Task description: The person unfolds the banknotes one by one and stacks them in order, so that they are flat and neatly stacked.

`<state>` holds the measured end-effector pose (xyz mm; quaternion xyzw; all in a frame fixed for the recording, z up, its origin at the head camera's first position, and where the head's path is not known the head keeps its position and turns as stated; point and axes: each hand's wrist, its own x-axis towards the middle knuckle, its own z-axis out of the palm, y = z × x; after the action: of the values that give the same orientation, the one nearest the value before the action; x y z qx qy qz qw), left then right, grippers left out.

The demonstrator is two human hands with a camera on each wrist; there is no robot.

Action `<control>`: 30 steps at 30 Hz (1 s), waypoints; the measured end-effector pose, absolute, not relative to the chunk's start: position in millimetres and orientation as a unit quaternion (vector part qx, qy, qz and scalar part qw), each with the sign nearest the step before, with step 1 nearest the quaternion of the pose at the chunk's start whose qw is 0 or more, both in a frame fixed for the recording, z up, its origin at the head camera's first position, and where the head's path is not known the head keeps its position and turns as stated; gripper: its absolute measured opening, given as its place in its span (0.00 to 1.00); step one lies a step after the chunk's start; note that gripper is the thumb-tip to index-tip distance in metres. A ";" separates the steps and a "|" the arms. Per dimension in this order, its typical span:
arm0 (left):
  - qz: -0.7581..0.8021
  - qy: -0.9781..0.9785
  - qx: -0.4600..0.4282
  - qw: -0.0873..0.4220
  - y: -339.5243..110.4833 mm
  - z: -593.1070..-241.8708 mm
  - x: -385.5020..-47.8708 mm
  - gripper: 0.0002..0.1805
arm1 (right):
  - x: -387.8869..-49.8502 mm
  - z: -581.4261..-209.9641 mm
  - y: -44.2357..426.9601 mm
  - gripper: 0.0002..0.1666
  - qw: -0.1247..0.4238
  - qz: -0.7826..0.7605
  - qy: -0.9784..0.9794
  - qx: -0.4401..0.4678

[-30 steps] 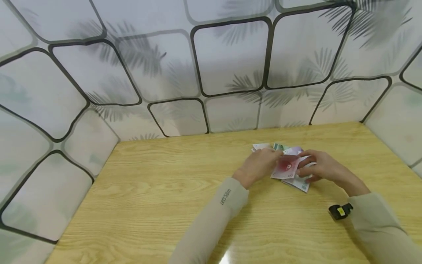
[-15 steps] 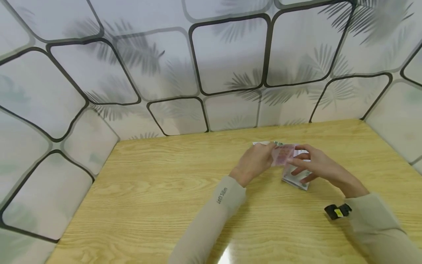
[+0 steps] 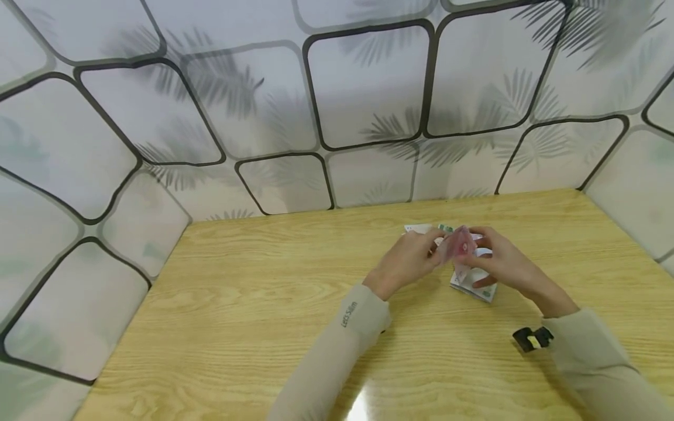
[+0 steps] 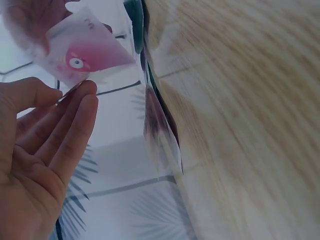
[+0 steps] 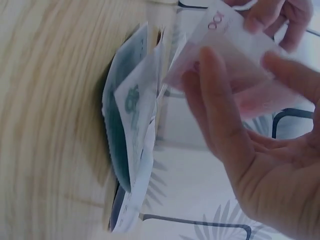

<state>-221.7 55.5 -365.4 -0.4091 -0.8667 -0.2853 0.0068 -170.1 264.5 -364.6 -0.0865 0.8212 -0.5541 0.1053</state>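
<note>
Pink banknote [image 4: 97, 54], edges airborne, apparently; table [image 3: 237, 292] below

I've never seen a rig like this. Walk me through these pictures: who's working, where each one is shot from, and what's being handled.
There is no machine here: a person works with two bare hands. The wide views come from a camera worn on the head, looking forward and down. The two close-ups come from cameras worn on the wrists, so they look tilted.

The left hand pinches the edge of a pink banknote. The right hand is around its other side; whether it grips firmly is hard to tell. Other banknotes, some with green print, are on the wood-grain table below, some bent upward. Behind is a patterned backdrop.
</note>
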 end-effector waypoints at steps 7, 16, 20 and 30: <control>-0.377 -0.871 -0.314 -0.028 33.8 -370.2 -226.1 0.18 | -171.4 -369.1 275.0 0.34 0.064 -0.559 0.823 -0.074; -0.512 -0.816 -0.260 -0.062 10.1 -369.0 -229.7 0.17 | -173.7 -371.8 285.0 0.19 0.044 -0.580 0.812 -0.055; -0.552 -0.796 -0.232 -0.083 3.0 -371.4 -231.0 0.18 | -174.4 -374.4 289.4 0.07 0.048 -0.611 0.788 -0.059; -0.590 -0.775 -0.209 -0.084 -7.1 -370.2 -231.8 0.15 | -175.6 -377.8 293.1 0.07 0.075 -0.683 0.717 -0.115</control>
<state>-231.8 -7.1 -370.2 -0.2094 -0.7755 -0.5897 -0.0837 -175.6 293.1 -377.8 -0.1149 0.7174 -0.6831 0.0750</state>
